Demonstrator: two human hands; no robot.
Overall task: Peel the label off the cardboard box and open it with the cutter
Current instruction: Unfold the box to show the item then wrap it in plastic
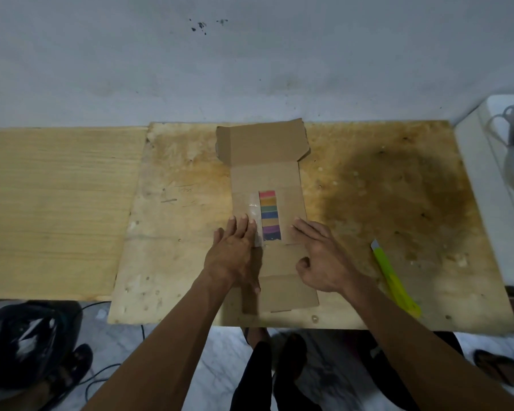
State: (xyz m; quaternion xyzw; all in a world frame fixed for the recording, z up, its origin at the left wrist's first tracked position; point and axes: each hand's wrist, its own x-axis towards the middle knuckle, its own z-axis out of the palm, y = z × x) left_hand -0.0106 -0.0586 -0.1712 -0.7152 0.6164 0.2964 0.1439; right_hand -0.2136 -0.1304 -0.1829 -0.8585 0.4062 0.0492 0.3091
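A flat brown cardboard box lies in the middle of the plywood board, its far flap folded open toward the wall. A rainbow-striped label sits on its top face, with a strip of clear tape along the label's left side. My left hand rests flat on the box's left edge, fingers spread, fingertips on the tape. My right hand presses on the box's right side, fingers partly curled, holding nothing. A lime-green cutter lies on the board to the right of my right hand.
The stained plywood board lies on a lighter wooden table against a grey wall. A white appliance with cables stands at the right edge. Below the table's front edge are a black bag, cables and feet on the tiled floor.
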